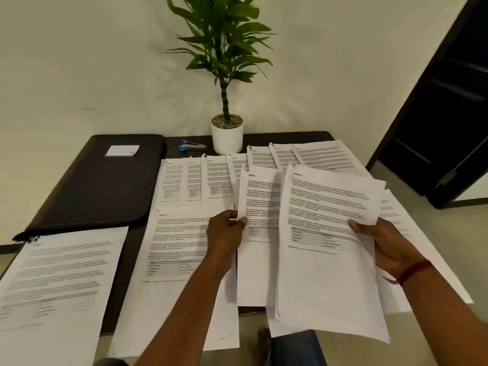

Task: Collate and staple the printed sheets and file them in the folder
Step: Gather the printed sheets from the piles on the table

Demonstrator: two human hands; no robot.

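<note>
At the centre of the frame the left hand [227,228] pinches the left edge of one printed sheet [257,260] between thumb and curled fingers; just right of it the right hand [383,241] grips a stack of sheets [327,273] by its right edge, thumb on top, and the stack partly covers that sheet; on the dark table [133,241] a loose page [58,281] lies at the lower left, another page [179,247] under the left forearm, and a row of overlapping pages [216,178] higher up; the black folder [100,186], closed, lies at the upper left; a blue stapler [192,147] rests beside a white plant pot [227,140].
</note>
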